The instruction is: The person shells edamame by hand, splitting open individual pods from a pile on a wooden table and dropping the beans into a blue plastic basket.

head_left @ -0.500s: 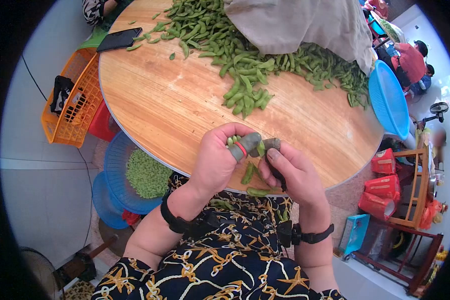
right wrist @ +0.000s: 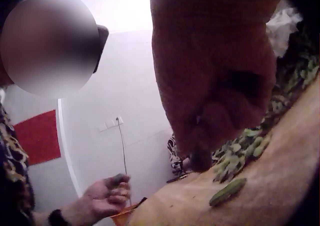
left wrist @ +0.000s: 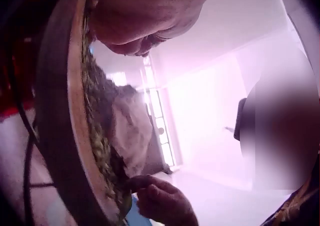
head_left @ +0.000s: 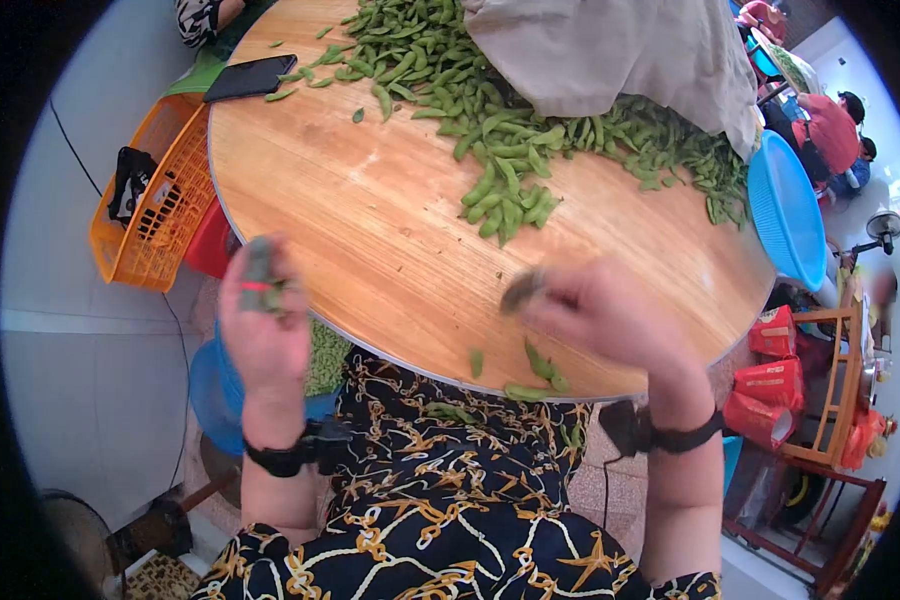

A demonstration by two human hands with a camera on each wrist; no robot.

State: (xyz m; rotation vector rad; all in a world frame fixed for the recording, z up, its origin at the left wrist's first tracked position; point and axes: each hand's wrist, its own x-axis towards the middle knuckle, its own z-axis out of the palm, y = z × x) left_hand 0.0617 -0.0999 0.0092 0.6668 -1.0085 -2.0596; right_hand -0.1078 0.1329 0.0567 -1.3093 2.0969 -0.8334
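Observation:
My left hand (head_left: 265, 325) is above the blue basket of shelled beans (head_left: 327, 360) at the table's left edge. A grey-green cover with a red band sits on its thumb. Its fingers curl round some green beans, which also show in the left hand (right wrist: 107, 196) in the right wrist view. Blurred by motion, my right hand (head_left: 610, 310) hangs over the front of the table with its fingers curled in. A dark finger cover (head_left: 520, 290) is at its tip. Green pods (head_left: 538, 360) lie by the table edge below it, and one pod (right wrist: 228, 192) shows under the hand.
A heap of edamame pods (head_left: 510, 150) spreads across the far side of the round wooden table (head_left: 370, 210), partly under a grey cloth (head_left: 620, 60). A phone (head_left: 250, 78) lies at the left rim, above an orange crate (head_left: 155, 220). A blue basin (head_left: 790, 210) leans at the right.
My hands were together over the front of the table and have parted. The left has moved left over the blue basket with its beans; the right has moved right.

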